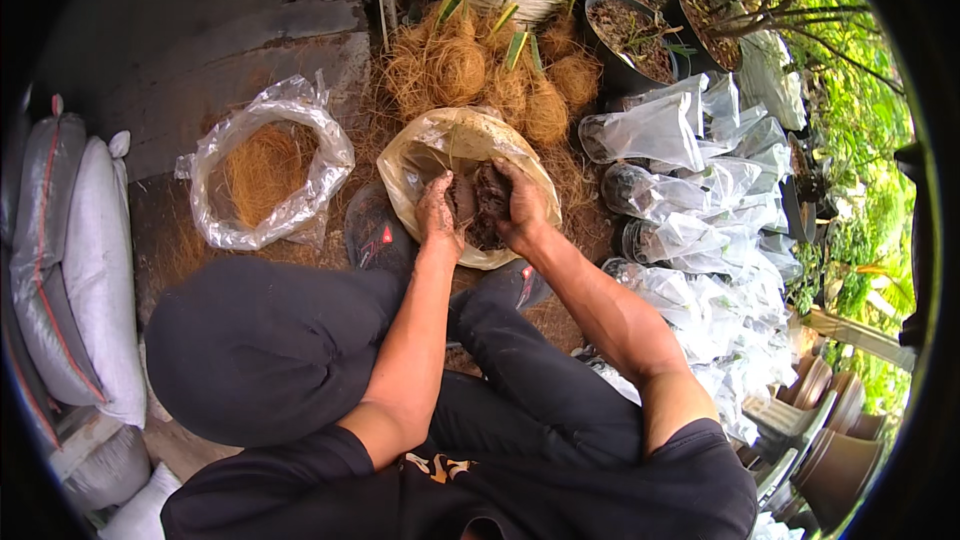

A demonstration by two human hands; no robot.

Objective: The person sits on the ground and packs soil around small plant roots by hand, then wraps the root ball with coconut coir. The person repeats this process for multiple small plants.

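Observation:
A yellowish plastic bag [409, 146] stands before me with its mouth spread wide. Inside it, my left hand [441, 214] and my right hand [525, 202] cup a lump of dark moist soil [491, 199] between them. Dirt coats the fingers of both hands, and the right fingertips curl over the top of the lump. How much more soil lies beneath is partly hidden by the hands. To the left, a clear plastic bag [202, 195] with a rolled rim contains loose brown fibre [262, 172].
Fibre-wrapped balls [457, 71] with cut green leaves sit beyond the soil bag. Several clear plastic bags [660, 127] line the right side, near black pots [630, 37]. Filled sacks [97, 262] lean at the left. My sandals [379, 229] flank the bag.

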